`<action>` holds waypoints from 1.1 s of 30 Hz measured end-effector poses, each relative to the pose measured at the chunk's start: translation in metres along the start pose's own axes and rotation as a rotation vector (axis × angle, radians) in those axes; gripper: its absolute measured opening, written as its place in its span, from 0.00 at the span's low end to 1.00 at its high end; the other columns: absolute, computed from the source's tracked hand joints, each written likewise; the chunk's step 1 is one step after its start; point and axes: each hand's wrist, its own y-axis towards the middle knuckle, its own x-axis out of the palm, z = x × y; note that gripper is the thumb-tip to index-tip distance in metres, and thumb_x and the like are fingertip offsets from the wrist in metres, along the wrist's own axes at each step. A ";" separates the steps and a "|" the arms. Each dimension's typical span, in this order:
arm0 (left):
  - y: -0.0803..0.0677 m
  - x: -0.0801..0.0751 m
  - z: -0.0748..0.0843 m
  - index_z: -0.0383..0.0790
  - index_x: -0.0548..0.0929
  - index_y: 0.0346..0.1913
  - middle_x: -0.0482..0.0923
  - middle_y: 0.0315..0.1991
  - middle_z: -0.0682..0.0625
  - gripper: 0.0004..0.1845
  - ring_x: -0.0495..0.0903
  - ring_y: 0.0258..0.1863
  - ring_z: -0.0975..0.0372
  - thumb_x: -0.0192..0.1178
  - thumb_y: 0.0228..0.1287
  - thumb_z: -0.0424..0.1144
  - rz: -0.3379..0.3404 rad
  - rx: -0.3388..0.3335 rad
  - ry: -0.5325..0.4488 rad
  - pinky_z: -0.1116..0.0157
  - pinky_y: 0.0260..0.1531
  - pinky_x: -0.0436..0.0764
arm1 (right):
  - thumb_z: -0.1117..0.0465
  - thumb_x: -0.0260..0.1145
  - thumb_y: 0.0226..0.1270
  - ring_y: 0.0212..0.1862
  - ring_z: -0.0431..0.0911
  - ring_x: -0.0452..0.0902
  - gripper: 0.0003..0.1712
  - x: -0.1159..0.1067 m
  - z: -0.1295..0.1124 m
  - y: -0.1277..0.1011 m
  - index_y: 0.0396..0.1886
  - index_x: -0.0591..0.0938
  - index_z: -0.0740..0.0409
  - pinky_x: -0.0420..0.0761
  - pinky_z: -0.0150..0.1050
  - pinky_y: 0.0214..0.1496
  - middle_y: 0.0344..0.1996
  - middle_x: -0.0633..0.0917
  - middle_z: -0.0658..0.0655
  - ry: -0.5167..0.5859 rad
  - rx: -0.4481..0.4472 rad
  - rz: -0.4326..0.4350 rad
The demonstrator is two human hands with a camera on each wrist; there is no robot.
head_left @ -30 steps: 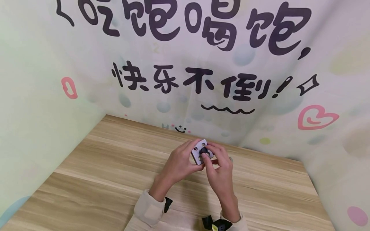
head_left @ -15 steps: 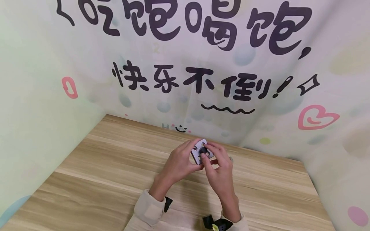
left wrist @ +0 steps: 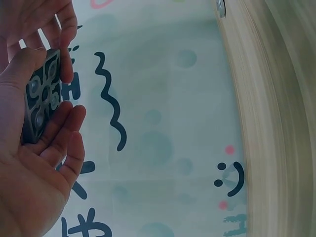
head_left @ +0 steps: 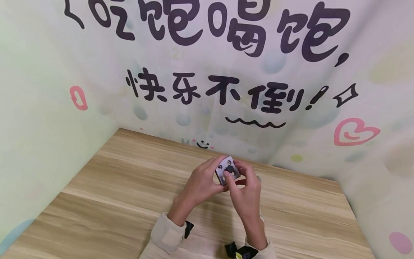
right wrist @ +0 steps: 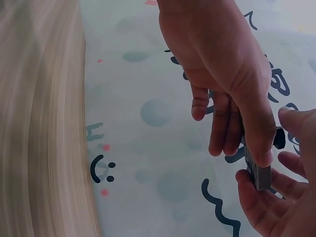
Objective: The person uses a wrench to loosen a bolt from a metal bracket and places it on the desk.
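A small square grey plate with several round holes and a black knob on its face is held up between both hands, above the table. My left hand grips its left and lower edges; in the left wrist view the plate's dark patterned back shows between thumb and fingers. With the thumb beside the knob and the index finger bent at the right edge, my right hand holds the other side. From the right wrist view, the knob juts out past the right thumb.
A wood-grain table spreads beneath the hands. Behind it hangs a pale wall cloth printed with black characters. Black wrist gear sits at the right cuff. A small grey object peeks out beside the right hand.
My right index finger has drawn back from the knob to the plate's right edge, uncovering more of the face. The left hand keeps its grip, with the plate shifted slightly right.
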 end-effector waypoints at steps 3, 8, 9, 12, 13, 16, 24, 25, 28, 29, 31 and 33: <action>0.000 0.001 0.000 0.39 0.74 0.64 0.82 0.52 0.48 0.42 0.81 0.46 0.60 0.80 0.43 0.40 0.000 0.005 -0.001 0.64 0.45 0.82 | 0.69 0.75 0.56 0.42 0.50 0.84 0.19 0.001 0.000 0.000 0.48 0.81 0.65 0.79 0.28 0.28 0.47 0.86 0.60 -0.017 0.000 0.018; 0.000 0.001 0.001 0.39 0.74 0.64 0.82 0.51 0.48 0.42 0.81 0.45 0.61 0.80 0.43 0.39 0.001 0.008 -0.002 0.64 0.43 0.82 | 0.68 0.73 0.59 0.42 0.46 0.82 0.14 0.000 0.000 -0.001 0.44 0.82 0.63 0.79 0.26 0.29 0.48 0.85 0.59 -0.038 0.001 0.008; 0.000 0.001 0.001 0.39 0.74 0.64 0.82 0.51 0.48 0.42 0.81 0.45 0.60 0.80 0.43 0.39 0.001 0.007 -0.001 0.64 0.43 0.82 | 0.67 0.73 0.59 0.42 0.45 0.81 0.13 0.000 0.000 0.000 0.44 0.83 0.63 0.79 0.26 0.29 0.48 0.85 0.58 -0.041 -0.002 0.006; 0.000 0.001 0.000 0.38 0.74 0.64 0.82 0.51 0.48 0.41 0.81 0.44 0.60 0.80 0.43 0.39 0.003 0.008 -0.003 0.64 0.43 0.82 | 0.67 0.72 0.60 0.43 0.43 0.80 0.12 -0.001 0.000 0.000 0.43 0.83 0.62 0.79 0.25 0.30 0.48 0.85 0.58 -0.046 -0.007 -0.004; 0.000 0.001 0.000 0.38 0.74 0.64 0.82 0.51 0.48 0.41 0.81 0.44 0.60 0.80 0.43 0.39 0.004 0.008 -0.001 0.64 0.43 0.82 | 0.67 0.72 0.61 0.43 0.42 0.80 0.12 -0.001 0.000 0.000 0.44 0.83 0.62 0.79 0.25 0.30 0.48 0.85 0.58 -0.046 -0.007 -0.008; 0.000 0.001 0.000 0.38 0.75 0.64 0.82 0.51 0.47 0.41 0.81 0.44 0.60 0.80 0.43 0.39 0.010 0.011 0.003 0.64 0.42 0.82 | 0.67 0.72 0.61 0.44 0.42 0.79 0.12 -0.001 0.000 0.001 0.45 0.84 0.61 0.79 0.25 0.30 0.48 0.84 0.58 -0.040 -0.009 -0.019; 0.000 -0.001 0.000 0.37 0.75 0.63 0.82 0.52 0.47 0.41 0.82 0.46 0.60 0.80 0.43 0.39 0.010 0.010 0.005 0.64 0.43 0.82 | 0.69 0.72 0.61 0.43 0.46 0.80 0.14 -0.002 0.000 0.001 0.47 0.85 0.60 0.80 0.27 0.31 0.49 0.84 0.59 -0.014 -0.024 -0.031; 0.000 -0.001 0.000 0.37 0.75 0.63 0.82 0.52 0.47 0.41 0.82 0.46 0.60 0.80 0.43 0.39 0.008 0.008 0.005 0.64 0.43 0.82 | 0.69 0.72 0.60 0.43 0.46 0.80 0.14 -0.002 0.000 0.001 0.47 0.85 0.60 0.80 0.28 0.31 0.49 0.84 0.59 -0.011 -0.028 -0.030; 0.001 -0.001 0.000 0.37 0.75 0.64 0.82 0.52 0.47 0.41 0.82 0.46 0.60 0.80 0.43 0.39 0.000 0.001 0.001 0.64 0.44 0.82 | 0.72 0.72 0.58 0.42 0.49 0.81 0.14 -0.002 -0.005 0.002 0.46 0.85 0.64 0.80 0.30 0.30 0.48 0.84 0.63 -0.020 -0.041 -0.021; 0.001 -0.001 0.000 0.37 0.75 0.64 0.82 0.52 0.47 0.41 0.82 0.46 0.60 0.80 0.43 0.39 -0.001 0.000 0.000 0.64 0.44 0.82 | 0.73 0.72 0.58 0.42 0.50 0.81 0.15 -0.002 -0.005 0.002 0.46 0.85 0.64 0.80 0.30 0.29 0.48 0.84 0.63 -0.018 -0.046 -0.020; 0.001 -0.001 0.000 0.36 0.75 0.64 0.82 0.52 0.47 0.41 0.82 0.46 0.60 0.80 0.43 0.39 -0.001 0.000 0.000 0.64 0.44 0.82 | 0.73 0.72 0.58 0.42 0.50 0.81 0.15 -0.002 -0.005 0.002 0.46 0.85 0.64 0.80 0.30 0.30 0.48 0.84 0.63 -0.014 -0.047 -0.022; 0.001 -0.001 0.000 0.36 0.74 0.64 0.82 0.52 0.47 0.41 0.82 0.46 0.60 0.80 0.44 0.39 -0.001 0.000 0.000 0.64 0.44 0.82 | 0.73 0.71 0.58 0.42 0.50 0.81 0.15 -0.002 -0.005 0.002 0.47 0.85 0.63 0.80 0.30 0.30 0.49 0.84 0.63 -0.008 -0.046 -0.027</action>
